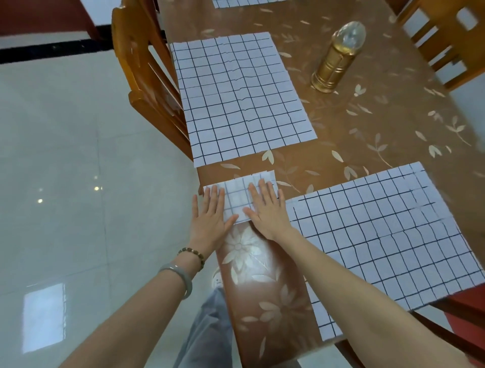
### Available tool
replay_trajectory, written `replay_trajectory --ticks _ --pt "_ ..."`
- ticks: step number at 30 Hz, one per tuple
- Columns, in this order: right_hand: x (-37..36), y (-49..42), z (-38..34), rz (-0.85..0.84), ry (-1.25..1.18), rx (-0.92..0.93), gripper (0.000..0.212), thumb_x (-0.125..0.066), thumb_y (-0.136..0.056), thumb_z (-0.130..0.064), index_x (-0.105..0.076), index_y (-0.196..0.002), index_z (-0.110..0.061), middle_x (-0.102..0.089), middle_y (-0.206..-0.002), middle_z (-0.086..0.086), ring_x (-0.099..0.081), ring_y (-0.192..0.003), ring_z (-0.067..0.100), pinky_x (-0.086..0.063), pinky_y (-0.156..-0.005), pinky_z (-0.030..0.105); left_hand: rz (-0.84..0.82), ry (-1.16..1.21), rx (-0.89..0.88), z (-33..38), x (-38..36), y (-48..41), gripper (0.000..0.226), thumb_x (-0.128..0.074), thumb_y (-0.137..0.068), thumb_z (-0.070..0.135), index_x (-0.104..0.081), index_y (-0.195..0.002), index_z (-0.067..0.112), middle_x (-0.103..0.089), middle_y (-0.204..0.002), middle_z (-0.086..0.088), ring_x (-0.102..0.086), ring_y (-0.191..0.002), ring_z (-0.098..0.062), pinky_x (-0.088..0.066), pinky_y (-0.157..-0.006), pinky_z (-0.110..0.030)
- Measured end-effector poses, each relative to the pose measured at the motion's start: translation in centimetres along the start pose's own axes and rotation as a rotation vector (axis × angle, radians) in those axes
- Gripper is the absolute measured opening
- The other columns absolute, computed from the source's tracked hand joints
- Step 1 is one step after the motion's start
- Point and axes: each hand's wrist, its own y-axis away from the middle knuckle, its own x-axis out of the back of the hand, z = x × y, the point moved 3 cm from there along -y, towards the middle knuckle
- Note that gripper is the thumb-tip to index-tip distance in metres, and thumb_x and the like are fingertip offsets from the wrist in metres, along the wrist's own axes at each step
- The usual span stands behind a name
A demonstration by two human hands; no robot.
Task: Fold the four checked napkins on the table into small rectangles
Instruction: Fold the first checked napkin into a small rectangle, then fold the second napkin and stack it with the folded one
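Note:
A small folded checked napkin (240, 195) lies at the table's left edge. My left hand (211, 216) presses flat on its left part, fingers straight. My right hand (267, 208) presses flat on its right part, fingers spread. A flat unfolded checked napkin (241, 97) lies just beyond it. Another unfolded napkin (388, 233) lies to the right, reaching the table's near edge. The edge of one more checked napkin (244, 3) shows at the top of the view.
The brown table (341, 147) has a leaf-pattern cover. A gold bottle-shaped object with a clear dome (338, 57) stands at the back right. One wooden chair (147, 86) stands at the left side, another (446, 39) at the far right. Pale tiled floor (65, 157) lies on the left.

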Motion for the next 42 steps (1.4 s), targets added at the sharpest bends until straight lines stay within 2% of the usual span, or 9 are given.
replay_trajectory --ticks 4,6,9,13,16,20,29,38,42 --pt "4.9 2.7 -0.1 0.079 -0.321 0.000 0.073 -0.039 -0.094 -0.048 -0.004 -0.152 -0.022 0.005 -0.160 0.005 0.006 -0.147 0.021 -0.002 -0.117 0.036 0.151 0.151 -0.040 1.3 2.9 1.3 0.075 0.003 -0.087 0.063 0.017 -0.146 0.018 0.008 -0.161 -0.009 0.015 -0.146 -0.021 0.020 -0.114 -0.039" --pt "7.6 5.4 0.2 0.001 -0.548 -0.025 0.079 -0.060 -0.090 -0.031 -0.010 -0.152 -0.027 -0.001 -0.160 0.000 -0.004 -0.146 0.014 -0.015 -0.113 0.027 0.203 0.274 -0.101 2.9 4.9 2.7 0.081 -0.017 -0.091 0.062 0.002 -0.152 0.012 0.001 -0.161 -0.011 0.004 -0.148 -0.025 0.006 -0.118 -0.041" --pt "11.6 10.6 1.2 -0.134 -0.790 -0.054 0.072 -0.071 -0.083 -0.025 -0.028 -0.139 -0.040 -0.032 -0.141 -0.021 -0.035 -0.129 -0.002 -0.032 -0.104 0.025 0.147 0.545 -0.156 5.3 7.4 5.7 0.081 -0.054 -0.091 0.046 -0.012 -0.152 0.013 -0.007 -0.161 -0.007 -0.008 -0.148 -0.023 -0.010 -0.118 -0.039" --pt "14.5 19.1 4.2 -0.040 -0.896 -0.149 0.083 -0.074 -0.079 -0.024 -0.027 -0.144 -0.040 -0.037 -0.143 -0.011 -0.041 -0.126 0.007 -0.037 -0.103 0.026 0.072 1.050 -0.108 8.8 9.4 11.2 0.084 -0.070 -0.083 0.042 -0.019 -0.149 0.034 -0.025 -0.154 0.012 -0.028 -0.139 -0.006 -0.034 -0.113 -0.042" --pt "15.1 25.9 7.0 0.053 -0.958 -0.141 0.084 -0.075 -0.079 -0.022 -0.026 -0.144 -0.041 -0.039 -0.142 -0.012 -0.043 -0.124 0.004 -0.040 -0.098 0.019 0.068 1.264 -0.143 13.6 10.3 15.8 0.091 -0.078 -0.076 0.036 -0.021 -0.147 0.039 -0.033 -0.147 0.018 -0.042 -0.130 -0.003 -0.041 -0.107 -0.038" --pt "15.7 34.8 12.5 0.156 -1.008 -0.099 0.086 -0.076 -0.078 -0.016 -0.027 -0.144 -0.042 -0.042 -0.139 -0.012 -0.047 -0.122 0.003 -0.044 -0.096 0.018 0.129 1.395 -0.216 21.7 9.9 21.6 0.098 -0.078 -0.072 0.026 -0.018 -0.149 0.032 -0.035 -0.149 0.006 -0.045 -0.131 -0.009 -0.040 -0.108 -0.037" --pt "14.8 51.2 23.2 0.336 -1.097 -0.134 0.090 -0.076 -0.077 -0.009 -0.026 -0.146 -0.036 -0.041 -0.143 -0.004 -0.049 -0.125 0.010 -0.046 -0.102 0.029 0.107 1.342 -0.319 36.2 6.3 31.8 0.099 -0.078 -0.068 0.035 -0.016 -0.144 0.041 -0.034 -0.146 0.011 -0.044 -0.126 0.000 -0.040 -0.105 -0.032" --pt "13.9 52.5 27.6 0.302 -1.107 -0.112 0.092 -0.076 -0.077 -0.008 -0.023 -0.148 -0.032 -0.039 -0.146 -0.003 -0.048 -0.125 0.012 -0.046 -0.101 0.029 0.109 1.275 -0.305 40.5 5.0 33.5 0.097 -0.075 -0.072 0.031 -0.015 -0.148 0.040 -0.033 -0.148 0.014 -0.042 -0.131 -0.005 -0.041 -0.106 -0.034" --pt "14.3 51.0 30.2 0.276 -1.107 -0.096 0.090 -0.076 -0.077 -0.008 -0.025 -0.146 -0.034 -0.039 -0.145 -0.002 -0.048 -0.125 0.012 -0.047 -0.099 0.027 0.124 1.270 -0.293 42.1 4.5 31.8 0.100 -0.081 -0.071 0.043 -0.016 -0.147 0.043 -0.034 -0.143 0.022 -0.042 -0.130 0.000 -0.042 -0.103 -0.030"
